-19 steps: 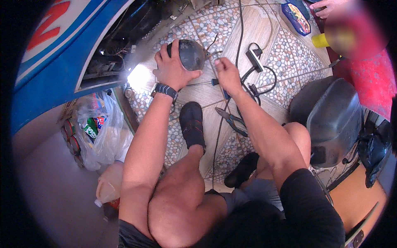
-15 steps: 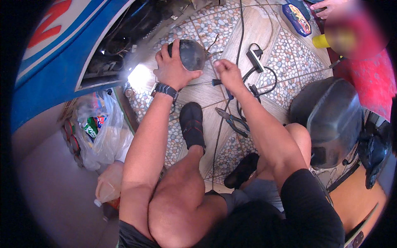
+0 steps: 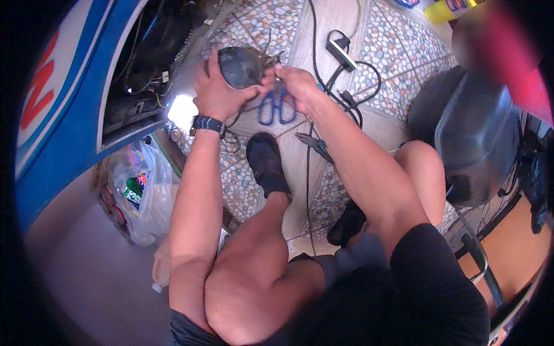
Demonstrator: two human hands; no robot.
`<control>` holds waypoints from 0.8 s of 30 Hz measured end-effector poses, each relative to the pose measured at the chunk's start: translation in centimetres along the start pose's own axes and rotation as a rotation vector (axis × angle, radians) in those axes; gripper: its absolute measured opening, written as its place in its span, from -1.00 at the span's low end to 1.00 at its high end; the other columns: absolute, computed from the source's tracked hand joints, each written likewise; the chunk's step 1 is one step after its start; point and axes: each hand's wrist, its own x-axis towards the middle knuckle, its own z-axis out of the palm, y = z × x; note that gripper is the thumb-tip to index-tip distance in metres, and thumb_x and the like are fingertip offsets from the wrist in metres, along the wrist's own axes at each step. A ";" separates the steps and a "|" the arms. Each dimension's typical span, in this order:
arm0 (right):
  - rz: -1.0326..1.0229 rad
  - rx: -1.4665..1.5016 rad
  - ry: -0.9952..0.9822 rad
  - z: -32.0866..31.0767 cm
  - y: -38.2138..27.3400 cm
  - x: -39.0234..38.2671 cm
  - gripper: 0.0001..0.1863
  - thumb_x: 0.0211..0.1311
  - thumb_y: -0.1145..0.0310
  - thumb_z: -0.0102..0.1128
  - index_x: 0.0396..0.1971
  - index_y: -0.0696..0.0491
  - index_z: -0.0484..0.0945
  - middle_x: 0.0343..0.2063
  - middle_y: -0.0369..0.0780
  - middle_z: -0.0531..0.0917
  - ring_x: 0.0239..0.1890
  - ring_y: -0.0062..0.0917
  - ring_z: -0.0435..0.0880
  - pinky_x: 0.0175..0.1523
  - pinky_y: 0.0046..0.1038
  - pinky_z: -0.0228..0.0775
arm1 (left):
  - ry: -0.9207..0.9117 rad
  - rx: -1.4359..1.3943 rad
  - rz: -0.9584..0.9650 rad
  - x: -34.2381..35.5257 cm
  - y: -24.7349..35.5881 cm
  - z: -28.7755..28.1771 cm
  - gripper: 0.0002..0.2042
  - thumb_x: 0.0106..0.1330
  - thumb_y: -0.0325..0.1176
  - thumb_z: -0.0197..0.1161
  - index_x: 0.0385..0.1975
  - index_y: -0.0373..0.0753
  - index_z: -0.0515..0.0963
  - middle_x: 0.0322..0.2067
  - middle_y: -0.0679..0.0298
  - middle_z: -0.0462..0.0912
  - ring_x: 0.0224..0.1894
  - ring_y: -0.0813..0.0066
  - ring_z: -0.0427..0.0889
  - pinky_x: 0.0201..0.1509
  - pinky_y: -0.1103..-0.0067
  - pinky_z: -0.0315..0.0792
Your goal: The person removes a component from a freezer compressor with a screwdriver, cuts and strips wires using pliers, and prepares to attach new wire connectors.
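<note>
My left hand [image 3: 222, 95] grips a dark dome-shaped part [image 3: 238, 66] from its left side, fingers behind it and thumb along its near edge. Wires [image 3: 274, 56] stick out of the part's right side. My right hand [image 3: 297, 86] is closed beside these wires. From under its fingers hang scissors with blue looped handles [image 3: 277, 109]. Their blades are mostly hidden by the fingers, which seem to pinch them. Pliers with dark handles [image 3: 314, 145] lie on the floor by my right forearm.
A white power strip [image 3: 341, 53] with black cables lies on the pebbled tile floor. A large black shell [image 3: 467, 132] stands at right, a blue vehicle panel [image 3: 69, 132] at left. A filled plastic bag [image 3: 153, 196] sits below it. A yellow bottle [image 3: 441, 11] is at upper right.
My right hand has come left, up to the dark part and its wires. Blue scissors handles now show below it. The screwdriver seen earlier is hidden. The whole view has shifted.
</note>
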 end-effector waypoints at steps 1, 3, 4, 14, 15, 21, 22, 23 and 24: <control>0.035 0.075 -0.018 0.4 -0.5 0.1 -0.65 0.62 0.22 -0.12 -0.02 0.21 0.51 -0.24 -0.11 0.65 -0.28 -0.37 0.74 -0.10 -0.33 0.65 | -0.023 -0.031 -0.020 -0.1 0.8 -0.5 0.24 -0.30 0.14 0.66 0.49 0.03 0.06 0.33 -0.08 0.30 0.32 -0.13 0.38 0.24 0.06 0.43; -0.014 0.139 0.021 0.8 -1.3 -0.1 -0.65 0.62 0.22 -0.13 0.00 0.21 0.49 -0.22 -0.10 0.66 -0.26 -0.33 0.75 -0.09 -0.28 0.66 | -0.025 -0.071 0.005 0.0 0.8 -0.2 0.22 -0.27 0.09 0.67 0.48 -0.06 0.08 0.36 -0.14 0.23 0.36 -0.20 0.28 0.37 0.06 0.28; -0.036 0.169 0.034 1.0 -1.6 -0.3 -0.65 0.62 0.22 -0.13 0.01 0.21 0.48 -0.21 -0.10 0.66 -0.25 -0.31 0.75 -0.08 -0.26 0.66 | -0.021 -0.088 0.012 0.0 0.6 -0.3 0.21 -0.25 0.07 0.67 0.48 -0.10 0.10 0.37 -0.17 0.19 0.38 -0.23 0.23 0.43 0.07 0.21; -0.272 -0.416 0.086 -2.4 -0.8 -1.0 -0.64 0.55 0.23 -0.02 -0.11 0.29 0.53 -0.37 -0.07 0.69 -0.43 -0.39 0.72 -0.21 -0.36 0.56 | -0.069 -0.059 -0.038 0.0 1.0 -0.8 0.27 -0.31 0.13 0.70 0.48 -0.12 0.09 0.37 -0.17 0.17 0.41 -0.23 0.18 0.45 0.07 0.19; -0.308 -0.364 0.039 -2.1 -0.4 -0.4 -0.64 0.56 0.24 -0.03 -0.10 0.29 0.53 -0.38 -0.07 0.69 -0.44 -0.39 0.72 -0.21 -0.35 0.56 | -0.057 -0.039 -0.023 0.0 0.9 -0.6 0.28 -0.31 0.13 0.69 0.49 -0.08 0.05 0.38 -0.15 0.16 0.41 -0.19 0.19 0.40 0.06 0.25; -0.188 -0.302 0.140 -1.3 0.2 1.4 -0.66 0.57 0.18 -0.05 -0.13 0.19 0.52 -0.35 -0.13 0.66 -0.39 -0.42 0.69 -0.20 -0.36 0.52 | -0.018 -0.037 -0.016 0.0 0.1 -0.2 0.27 -0.31 0.19 0.66 0.50 -0.03 0.07 0.39 -0.13 0.16 0.41 -0.24 0.16 0.35 -0.04 0.30; -0.236 -0.362 0.178 -1.1 0.2 1.5 -0.66 0.57 0.19 -0.04 -0.13 0.20 0.51 -0.37 -0.13 0.66 -0.42 -0.42 0.68 -0.24 -0.36 0.53 | -0.034 -0.036 -0.034 0.0 0.4 -0.3 0.27 -0.31 0.19 0.66 0.50 -0.01 0.07 0.40 -0.11 0.15 0.41 -0.23 0.16 0.32 -0.06 0.33; -0.285 -0.423 0.214 -1.1 0.1 1.6 -0.66 0.56 0.20 -0.03 -0.14 0.21 0.51 -0.39 -0.14 0.66 -0.45 -0.42 0.67 -0.28 -0.36 0.53 | -0.050 -0.038 -0.052 0.0 0.8 -0.3 0.26 -0.31 0.18 0.67 0.50 0.01 0.07 0.41 -0.09 0.15 0.42 -0.23 0.15 0.29 -0.08 0.35; -0.338 -0.485 0.243 -0.9 -0.2 1.5 -0.67 0.55 0.21 -0.03 -0.14 0.22 0.51 -0.40 -0.14 0.66 -0.48 -0.42 0.66 -0.32 -0.36 0.54 | -0.060 -0.038 -0.073 0.1 1.0 -0.4 0.26 -0.32 0.17 0.67 0.50 0.03 0.07 0.42 -0.07 0.14 0.43 -0.22 0.14 0.27 -0.09 0.37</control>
